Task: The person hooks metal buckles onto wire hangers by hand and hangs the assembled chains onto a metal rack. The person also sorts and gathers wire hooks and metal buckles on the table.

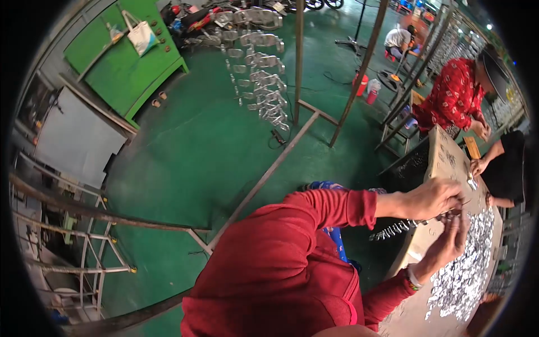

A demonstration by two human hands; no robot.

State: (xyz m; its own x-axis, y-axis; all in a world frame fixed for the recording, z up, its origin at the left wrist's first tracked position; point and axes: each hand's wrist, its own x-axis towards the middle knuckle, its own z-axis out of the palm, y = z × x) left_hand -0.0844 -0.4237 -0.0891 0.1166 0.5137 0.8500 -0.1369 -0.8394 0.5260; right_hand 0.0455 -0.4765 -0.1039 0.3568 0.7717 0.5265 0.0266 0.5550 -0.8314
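Observation:
My left hand (429, 199) is closed, its fingers pinched together at the upper end of a strand of small shiny metal pieces (396, 229). Just below it my right hand (447, 247), with a band at the wrist, closes its fingertips on the same strand. The strand hangs past the table edge toward my lap. What lies right between the fingertips is small and partly hidden. Under and beyond my right hand a spread of loose shiny metal pieces (463, 275) covers part of the tan table (418, 250).
Across the table a person in a patterned red top (457, 92) and a person in dark clothing (508, 171) work with their hands. A metal frame (275, 165) stands beside me. Strung metal pieces (264, 73) hang farther off, near a green cabinet (120, 56).

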